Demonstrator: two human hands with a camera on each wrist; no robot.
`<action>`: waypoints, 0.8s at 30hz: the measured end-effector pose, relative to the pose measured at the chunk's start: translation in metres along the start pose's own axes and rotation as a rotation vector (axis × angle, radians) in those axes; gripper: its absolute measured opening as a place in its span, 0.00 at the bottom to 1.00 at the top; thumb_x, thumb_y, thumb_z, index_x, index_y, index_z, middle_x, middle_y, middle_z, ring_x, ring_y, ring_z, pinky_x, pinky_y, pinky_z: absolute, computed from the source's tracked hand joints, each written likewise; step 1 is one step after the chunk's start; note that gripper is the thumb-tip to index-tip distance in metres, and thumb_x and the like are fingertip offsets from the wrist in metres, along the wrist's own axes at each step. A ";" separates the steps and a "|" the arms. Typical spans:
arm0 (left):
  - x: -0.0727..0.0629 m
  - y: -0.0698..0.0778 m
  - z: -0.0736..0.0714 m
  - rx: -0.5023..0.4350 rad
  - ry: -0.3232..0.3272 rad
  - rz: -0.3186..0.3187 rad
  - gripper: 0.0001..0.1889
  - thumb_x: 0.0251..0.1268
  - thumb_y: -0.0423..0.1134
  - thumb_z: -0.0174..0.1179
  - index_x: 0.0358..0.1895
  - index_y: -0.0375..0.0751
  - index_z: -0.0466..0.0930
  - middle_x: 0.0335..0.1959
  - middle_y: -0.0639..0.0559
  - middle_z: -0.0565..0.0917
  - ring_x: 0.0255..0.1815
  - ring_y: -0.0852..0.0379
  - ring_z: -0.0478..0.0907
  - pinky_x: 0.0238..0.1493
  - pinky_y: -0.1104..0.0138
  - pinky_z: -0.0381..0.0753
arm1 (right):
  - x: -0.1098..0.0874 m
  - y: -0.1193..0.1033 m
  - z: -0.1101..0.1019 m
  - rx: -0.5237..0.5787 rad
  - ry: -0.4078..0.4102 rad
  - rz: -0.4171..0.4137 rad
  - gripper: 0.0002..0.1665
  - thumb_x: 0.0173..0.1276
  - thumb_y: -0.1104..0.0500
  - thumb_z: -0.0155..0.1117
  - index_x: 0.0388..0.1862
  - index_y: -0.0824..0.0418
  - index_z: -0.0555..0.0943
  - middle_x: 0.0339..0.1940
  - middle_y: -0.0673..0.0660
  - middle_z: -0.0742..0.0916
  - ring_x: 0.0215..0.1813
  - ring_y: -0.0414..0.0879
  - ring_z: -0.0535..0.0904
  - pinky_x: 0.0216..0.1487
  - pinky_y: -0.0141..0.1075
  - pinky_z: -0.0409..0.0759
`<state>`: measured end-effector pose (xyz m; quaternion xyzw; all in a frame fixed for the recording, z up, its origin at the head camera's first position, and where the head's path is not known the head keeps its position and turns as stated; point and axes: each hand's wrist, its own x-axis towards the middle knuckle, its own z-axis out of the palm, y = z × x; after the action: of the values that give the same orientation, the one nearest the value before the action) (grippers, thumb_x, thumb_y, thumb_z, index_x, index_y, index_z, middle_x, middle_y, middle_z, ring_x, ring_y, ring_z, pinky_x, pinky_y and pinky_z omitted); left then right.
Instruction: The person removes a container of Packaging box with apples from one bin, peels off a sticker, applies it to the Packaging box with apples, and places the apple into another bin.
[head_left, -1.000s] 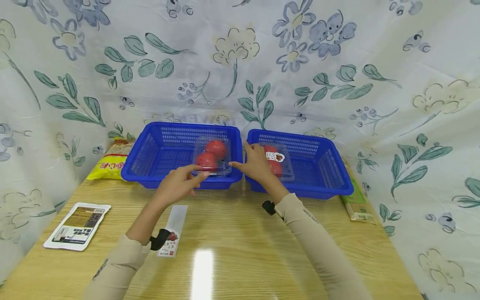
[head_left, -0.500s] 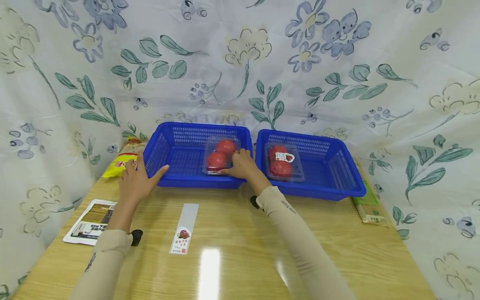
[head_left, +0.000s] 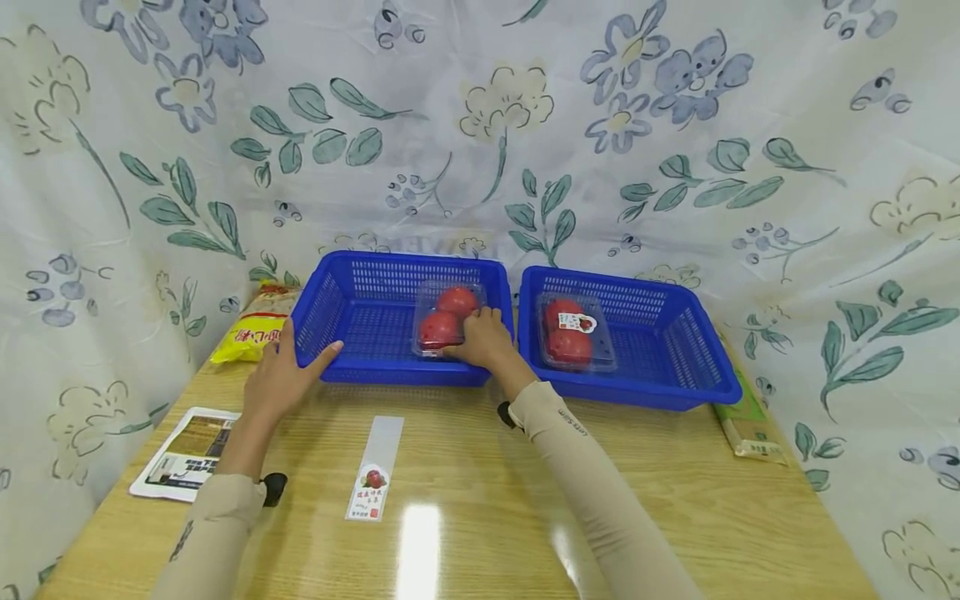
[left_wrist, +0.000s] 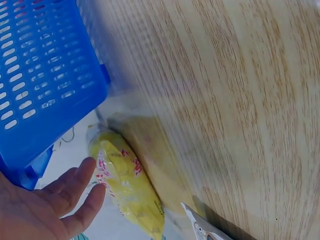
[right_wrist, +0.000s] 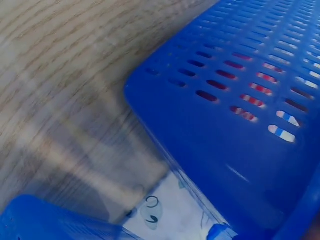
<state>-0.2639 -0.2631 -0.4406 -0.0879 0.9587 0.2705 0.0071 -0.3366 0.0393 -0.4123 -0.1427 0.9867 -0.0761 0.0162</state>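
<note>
In the head view a clear plastic fruit box [head_left: 424,320] with two red round fruits lies in the left blue basket [head_left: 375,372]. My right hand [head_left: 487,342] holds the box at its near right side, thumb in front and fingers bent; the right wrist view does not show these fingers. At the basket's front left corner is my left hand [head_left: 279,375], thumb reaching over the front rim and the other fingers outside. In the left wrist view those fingers [left_wrist: 77,192] are extended beside the basket corner.
A second fruit box [head_left: 570,337] with a label sits in the right blue basket [head_left: 630,387]. Yellow [head_left: 251,329] and green [head_left: 750,429] bags flank the baskets. A white-edged packet [head_left: 176,467] and a printed strip [head_left: 372,475] lie on the wooden table [head_left: 450,467].
My left hand has left the fruit box for the basket's front left corner. My right hand has moved left from between the baskets onto the left box. The view has shifted slightly.
</note>
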 end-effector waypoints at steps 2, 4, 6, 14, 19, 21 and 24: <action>0.000 0.000 -0.001 -0.011 -0.009 -0.004 0.60 0.61 0.81 0.37 0.79 0.41 0.22 0.74 0.16 0.42 0.65 0.12 0.54 0.59 0.26 0.59 | 0.003 -0.001 0.002 0.005 0.024 -0.007 0.54 0.57 0.29 0.68 0.62 0.73 0.74 0.60 0.68 0.77 0.62 0.59 0.71 0.60 0.47 0.78; -0.001 0.000 -0.002 -0.019 -0.014 -0.008 0.60 0.60 0.81 0.37 0.79 0.42 0.21 0.74 0.16 0.42 0.65 0.12 0.54 0.58 0.26 0.60 | 0.006 -0.002 0.004 0.020 0.050 -0.018 0.55 0.57 0.29 0.69 0.65 0.73 0.72 0.60 0.68 0.77 0.62 0.59 0.70 0.63 0.47 0.76; -0.001 0.000 -0.003 -0.021 -0.020 -0.013 0.60 0.61 0.81 0.37 0.79 0.42 0.21 0.73 0.15 0.42 0.65 0.12 0.55 0.57 0.26 0.62 | 0.008 -0.002 0.006 0.044 0.071 -0.027 0.57 0.57 0.30 0.70 0.69 0.71 0.69 0.60 0.69 0.76 0.64 0.61 0.70 0.65 0.47 0.74; -0.001 0.002 -0.002 -0.033 -0.028 -0.022 0.61 0.59 0.82 0.37 0.79 0.44 0.21 0.74 0.16 0.42 0.66 0.13 0.56 0.58 0.27 0.62 | 0.017 -0.002 0.014 0.254 0.041 0.068 0.77 0.48 0.28 0.74 0.80 0.67 0.46 0.72 0.74 0.63 0.74 0.67 0.57 0.70 0.54 0.68; -0.003 0.002 -0.003 -0.035 -0.028 -0.030 0.61 0.59 0.82 0.37 0.79 0.45 0.20 0.74 0.17 0.43 0.65 0.13 0.56 0.58 0.27 0.62 | 0.023 -0.003 0.018 0.497 -0.122 0.128 0.77 0.54 0.36 0.75 0.81 0.62 0.34 0.78 0.77 0.51 0.80 0.71 0.42 0.75 0.61 0.53; -0.004 0.001 -0.003 -0.036 -0.030 -0.033 0.61 0.58 0.82 0.37 0.79 0.45 0.20 0.74 0.17 0.42 0.65 0.13 0.57 0.57 0.27 0.63 | 0.025 -0.003 0.019 0.565 -0.151 0.140 0.78 0.54 0.37 0.76 0.81 0.61 0.31 0.78 0.77 0.49 0.80 0.72 0.41 0.75 0.62 0.52; -0.004 0.000 -0.002 -0.040 -0.037 -0.035 0.61 0.58 0.83 0.38 0.78 0.45 0.19 0.75 0.17 0.42 0.65 0.13 0.56 0.57 0.27 0.63 | 0.029 -0.003 0.020 0.619 -0.172 0.167 0.82 0.51 0.39 0.79 0.81 0.59 0.27 0.79 0.76 0.48 0.80 0.69 0.42 0.76 0.61 0.52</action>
<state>-0.2597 -0.2635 -0.4383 -0.0997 0.9511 0.2910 0.0275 -0.3621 0.0257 -0.4323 -0.0554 0.9200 -0.3585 0.1481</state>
